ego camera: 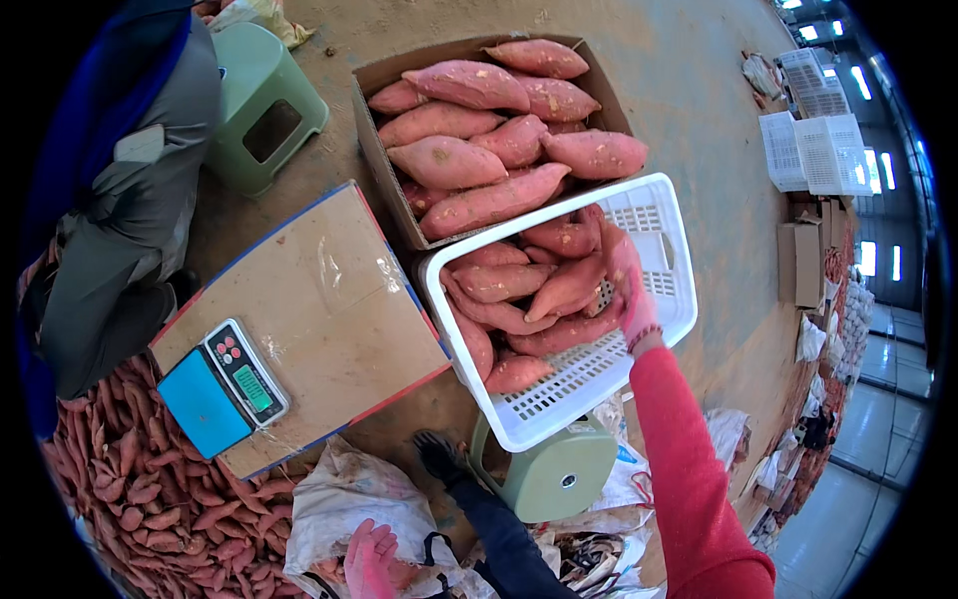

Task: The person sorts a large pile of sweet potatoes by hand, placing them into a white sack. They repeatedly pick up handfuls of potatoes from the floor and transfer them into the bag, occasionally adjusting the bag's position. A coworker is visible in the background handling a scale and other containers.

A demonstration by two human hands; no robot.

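Observation:
A white plastic crate (677, 299) with slotted walls holds several sweet potatoes (501, 281). My right hand (632, 288), with a bracelet and a red sleeve above it, reaches into the crate against a sweet potato (616, 247); motion blur hides whether the fingers grip it. Touching the crate's far side is a cardboard box (389, 176) heaped with large sweet potatoes (468, 84). At the bottom, my left hand (370, 554) is palm up with nothing in it, over a white woven sack (352, 487) with sweet potatoes inside.
A digital scale (224, 385) with a blue plate rests on a cardboard-topped surface (322, 284). Green plastic stools (254, 112) stand at upper left and below the crate. A person in grey trousers (127, 247) is at left, by a sweet potato pile (165, 502). Stacked white crates (816, 153) stand farther right.

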